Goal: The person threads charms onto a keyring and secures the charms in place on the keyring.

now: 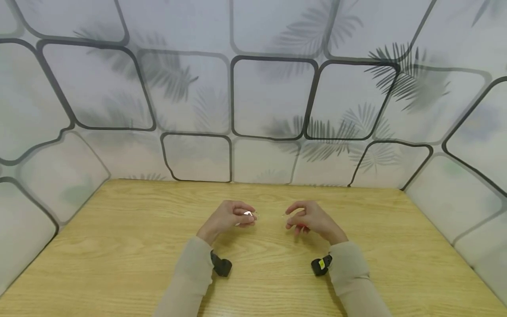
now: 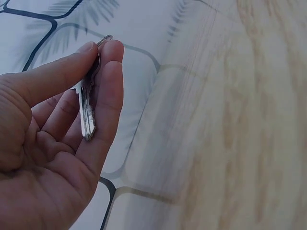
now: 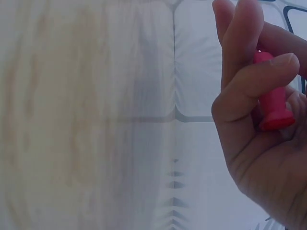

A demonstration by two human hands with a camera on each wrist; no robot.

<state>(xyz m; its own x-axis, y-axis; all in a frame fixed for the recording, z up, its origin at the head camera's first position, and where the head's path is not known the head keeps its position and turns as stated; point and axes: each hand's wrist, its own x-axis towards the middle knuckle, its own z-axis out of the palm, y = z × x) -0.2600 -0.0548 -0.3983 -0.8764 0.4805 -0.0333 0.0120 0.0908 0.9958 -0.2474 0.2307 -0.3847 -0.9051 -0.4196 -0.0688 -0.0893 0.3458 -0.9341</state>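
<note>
Over the middle of the table, my left hand pinches a silver key between thumb and fingers. The key's blade hangs down along the fingers, and a thin metal ring sticks out above the fingertips. Level with it, a short gap away, my right hand holds a small red peg-like piece with a flared end, its fingers curled round it. Part of the red piece is hidden by the fingers. A tiny glint shows by the right fingertips in the head view, too small to identify.
Both hands are above a light wood-grain table. A pale cloth with dark outlines and leaf prints rises behind the table and along both sides. Black wrist cameras sit under the sleeves.
</note>
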